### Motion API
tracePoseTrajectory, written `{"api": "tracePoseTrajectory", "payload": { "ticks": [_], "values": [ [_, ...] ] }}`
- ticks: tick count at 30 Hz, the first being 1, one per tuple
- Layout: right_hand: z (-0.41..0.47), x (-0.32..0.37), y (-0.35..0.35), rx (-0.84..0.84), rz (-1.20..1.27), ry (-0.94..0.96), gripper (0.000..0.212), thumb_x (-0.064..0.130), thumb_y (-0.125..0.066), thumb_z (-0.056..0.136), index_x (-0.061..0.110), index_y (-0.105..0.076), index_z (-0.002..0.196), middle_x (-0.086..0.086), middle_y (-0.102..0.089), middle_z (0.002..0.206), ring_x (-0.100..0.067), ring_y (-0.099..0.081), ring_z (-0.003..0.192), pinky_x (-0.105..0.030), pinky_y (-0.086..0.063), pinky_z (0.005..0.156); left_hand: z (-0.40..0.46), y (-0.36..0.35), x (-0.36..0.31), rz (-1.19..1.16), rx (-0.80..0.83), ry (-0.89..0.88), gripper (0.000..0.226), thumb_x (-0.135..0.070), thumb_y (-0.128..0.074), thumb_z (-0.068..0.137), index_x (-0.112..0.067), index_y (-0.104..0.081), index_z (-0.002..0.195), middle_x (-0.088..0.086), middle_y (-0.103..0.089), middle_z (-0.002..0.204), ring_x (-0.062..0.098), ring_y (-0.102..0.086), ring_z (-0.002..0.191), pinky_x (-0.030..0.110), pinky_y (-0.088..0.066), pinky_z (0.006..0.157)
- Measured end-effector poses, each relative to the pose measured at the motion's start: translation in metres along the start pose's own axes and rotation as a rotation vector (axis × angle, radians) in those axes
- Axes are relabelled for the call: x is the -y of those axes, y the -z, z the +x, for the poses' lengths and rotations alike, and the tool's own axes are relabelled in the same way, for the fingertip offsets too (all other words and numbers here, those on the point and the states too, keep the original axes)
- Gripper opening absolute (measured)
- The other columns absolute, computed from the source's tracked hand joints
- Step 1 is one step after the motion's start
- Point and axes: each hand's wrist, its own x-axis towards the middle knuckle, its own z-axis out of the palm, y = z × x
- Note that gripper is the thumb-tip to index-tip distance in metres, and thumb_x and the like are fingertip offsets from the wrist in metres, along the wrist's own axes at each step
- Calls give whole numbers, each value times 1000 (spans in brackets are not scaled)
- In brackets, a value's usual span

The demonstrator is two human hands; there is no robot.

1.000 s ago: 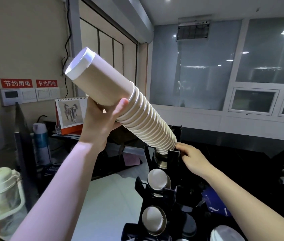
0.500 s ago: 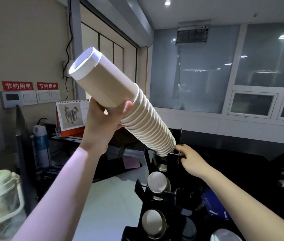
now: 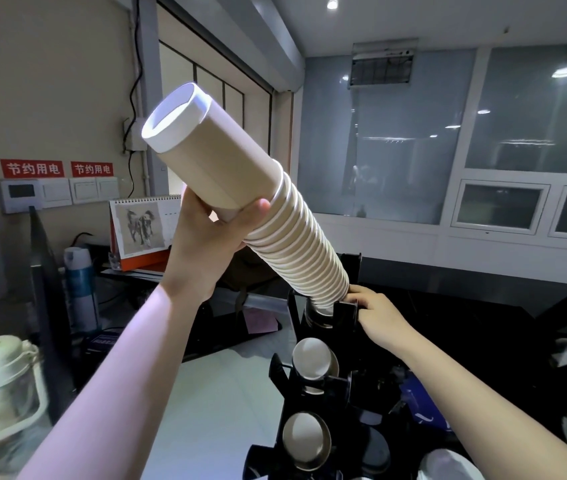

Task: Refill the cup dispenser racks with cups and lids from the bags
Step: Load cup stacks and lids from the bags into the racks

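Cup stack entering top slot of rack

Black plastic cup dispenser rack (image 3: 313, 403) low centre; lower slots show cup bottoms. Right hand (image 3: 377, 311) grips rack's top slot edge, fingers curled over it. Long tan paper cup stack (image 3: 268, 216) tilts up-left, lower end seated in top slot. Left hand (image 3: 206, 237) wraps stack mid-length, thumb across. Desk calendar (image 3: 143, 230) and red wall signs (image 3: 57, 168) behind.

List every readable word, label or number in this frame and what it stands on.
"节约用电": left red sign on the wall, above the switch panel.
"节约用电": right red sign beside it.
Desk calendar: print too small to read.
Blue bottle: label blurred.
Cup stack and black rack: no text visible.
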Motion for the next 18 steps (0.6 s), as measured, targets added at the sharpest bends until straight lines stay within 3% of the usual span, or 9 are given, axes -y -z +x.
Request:
{"api": "tracePoseTrajectory", "payload": {
  "ticks": [5,8,10,14,18],
  "values": [
    [-3,1,0,25,12,-39,33,7,-56,90,35,-75,93,27,-65,106,0,-58,102,-14,-41,83,0,-3,7,10,4,1,60,-46,-82,53,-41,-51,104,-19,-66,103,10,-63,106,51,-54,87],
    [-6,-3,-1,-39,29,-101,36,2,-55,87,31,-70,103,7,-73,96,-16,-67,94,-33,-52,86,2,-3,7,11,-1,12,62,-47,-81,52,-38,-50,106,-11,-64,110,12,-62,107,51,-55,85],
    [-6,-5,-2,-161,123,-163,36,-2,-54,86,25,-61,110,-1,-70,105,-19,-66,96,-37,-52,89,3,-4,7,15,0,5,62,-46,-81,52,-38,-50,106,-15,-64,107,10,-62,106,49,-55,86],
    [-4,0,0,-186,411,-253,45,-8,-44,88,15,-47,126,-1,-67,113,-11,-66,97,-28,-54,82,1,-11,6,24,50,-57,71,-40,-82,58,-28,-49,120,-7,-62,115,14,-60,111,50,-52,91],
    [-1,6,-1,-150,523,-263,57,-13,-40,86,8,-42,139,0,-66,113,-13,-64,103,-25,-50,79,4,-21,7,67,105,-92,69,-42,-82,58,-33,-49,118,-20,-63,106,7,-62,106,45,-55,88]
  ]
}}
